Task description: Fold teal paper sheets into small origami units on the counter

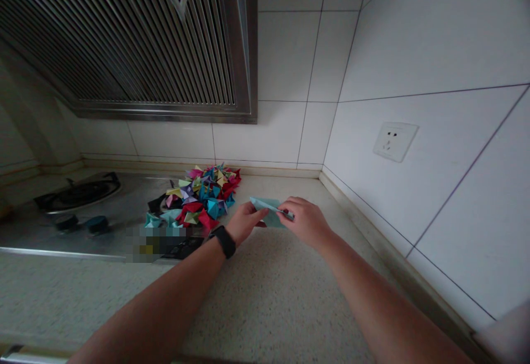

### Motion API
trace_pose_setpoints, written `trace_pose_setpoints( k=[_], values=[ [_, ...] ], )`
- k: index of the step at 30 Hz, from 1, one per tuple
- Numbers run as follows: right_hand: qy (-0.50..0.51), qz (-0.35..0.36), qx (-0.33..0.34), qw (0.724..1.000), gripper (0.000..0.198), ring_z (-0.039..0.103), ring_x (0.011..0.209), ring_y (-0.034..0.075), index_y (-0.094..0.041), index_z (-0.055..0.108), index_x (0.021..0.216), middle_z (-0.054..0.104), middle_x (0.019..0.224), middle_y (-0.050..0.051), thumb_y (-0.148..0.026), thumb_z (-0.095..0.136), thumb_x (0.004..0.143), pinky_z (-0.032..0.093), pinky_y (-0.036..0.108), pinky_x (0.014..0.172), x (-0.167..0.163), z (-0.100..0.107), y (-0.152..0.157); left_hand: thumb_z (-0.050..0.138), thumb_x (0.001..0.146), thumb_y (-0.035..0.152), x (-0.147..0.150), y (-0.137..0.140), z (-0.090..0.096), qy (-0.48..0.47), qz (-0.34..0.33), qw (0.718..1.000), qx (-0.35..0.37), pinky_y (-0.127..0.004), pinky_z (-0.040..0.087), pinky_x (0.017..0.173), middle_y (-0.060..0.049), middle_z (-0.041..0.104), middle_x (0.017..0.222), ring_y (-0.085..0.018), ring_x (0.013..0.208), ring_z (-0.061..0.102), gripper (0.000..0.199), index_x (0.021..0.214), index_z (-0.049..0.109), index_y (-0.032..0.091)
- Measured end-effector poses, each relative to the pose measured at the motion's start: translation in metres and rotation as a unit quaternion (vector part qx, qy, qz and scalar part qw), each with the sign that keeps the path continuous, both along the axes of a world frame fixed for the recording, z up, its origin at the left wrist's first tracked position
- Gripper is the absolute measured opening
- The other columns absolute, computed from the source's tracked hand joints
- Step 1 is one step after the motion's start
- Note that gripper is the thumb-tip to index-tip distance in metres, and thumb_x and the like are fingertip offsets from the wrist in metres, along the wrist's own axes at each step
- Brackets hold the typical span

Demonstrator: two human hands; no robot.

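Note:
Between my two hands is a light blue sheet of paper [272,220], partly folded, with one edge raised toward me. My left hand [244,221], with a black watch on its wrist, grips the sheet's left side between thumb and fingers. On the right side, my right hand [304,220] pinches the folded edge, its fingers curled together. The paper is just above or on the speckled countertop [281,292]; I cannot tell which. Left of my hands lies a pile of folded paper pieces [211,193] in red, blue, purple, yellow and pink.
A steel gas stove [25,226] with a black burner [78,193] and two knobs is at the left, partly under the paper pile. The range hood [165,111] hangs above it. White tiled walls meet in the right corner, with a wall socket [395,141].

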State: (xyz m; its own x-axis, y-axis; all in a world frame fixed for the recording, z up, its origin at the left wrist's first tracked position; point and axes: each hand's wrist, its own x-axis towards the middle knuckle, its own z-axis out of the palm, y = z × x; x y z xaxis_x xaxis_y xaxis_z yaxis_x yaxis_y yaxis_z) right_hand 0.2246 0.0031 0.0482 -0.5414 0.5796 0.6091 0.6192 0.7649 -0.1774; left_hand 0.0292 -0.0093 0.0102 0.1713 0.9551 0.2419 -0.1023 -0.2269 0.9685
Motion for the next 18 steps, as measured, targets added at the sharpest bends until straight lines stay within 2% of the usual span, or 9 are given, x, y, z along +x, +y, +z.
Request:
trace_pose_setpoints(
  k=[5, 13, 18],
  values=[
    [-0.017, -0.004, -0.001, 1.0, 0.009, 0.053, 0.078, 0.013, -0.021, 0.064, 0.086, 0.06, 0.08, 0.001, -0.026, 0.057, 0.084, 0.037, 0.025, 0.072, -0.0008, 0.0009, -0.0013, 0.068, 0.076, 0.034, 0.0008, 0.0005, -0.0023, 0.003, -0.018, 1.0, -0.006, -0.033, 0.051, 0.077, -0.011, 0.065, 0.096, -0.017, 0.082, 0.062, 0.035, 0.1, 0.063, 0.008],
    [-0.033, -0.013, -0.001, 0.999, 0.007, 0.052, 0.078, 0.013, -0.021, 0.062, 0.083, 0.06, 0.08, 0.001, -0.025, 0.056, 0.083, 0.035, 0.025, 0.071, -0.0028, 0.0012, -0.0038, 0.068, 0.076, 0.033, 0.0006, 0.0016, -0.0029, 0.013, -0.019, 1.0, -0.003, -0.034, 0.052, 0.077, -0.011, 0.065, 0.093, -0.017, 0.08, 0.062, 0.034, 0.098, 0.064, 0.007],
    [-0.037, -0.01, -0.006, 0.999, 0.006, 0.052, 0.077, 0.013, -0.021, 0.062, 0.083, 0.06, 0.081, 0.001, -0.024, 0.057, 0.083, 0.035, 0.025, 0.07, -0.0028, 0.0007, -0.0036, 0.065, 0.078, 0.032, -0.0002, 0.0022, -0.0035, 0.068, -0.005, 0.998, 0.01, -0.031, 0.052, 0.07, -0.01, 0.064, 0.088, -0.015, 0.074, 0.06, 0.031, 0.097, 0.065, 0.008]
  ],
)
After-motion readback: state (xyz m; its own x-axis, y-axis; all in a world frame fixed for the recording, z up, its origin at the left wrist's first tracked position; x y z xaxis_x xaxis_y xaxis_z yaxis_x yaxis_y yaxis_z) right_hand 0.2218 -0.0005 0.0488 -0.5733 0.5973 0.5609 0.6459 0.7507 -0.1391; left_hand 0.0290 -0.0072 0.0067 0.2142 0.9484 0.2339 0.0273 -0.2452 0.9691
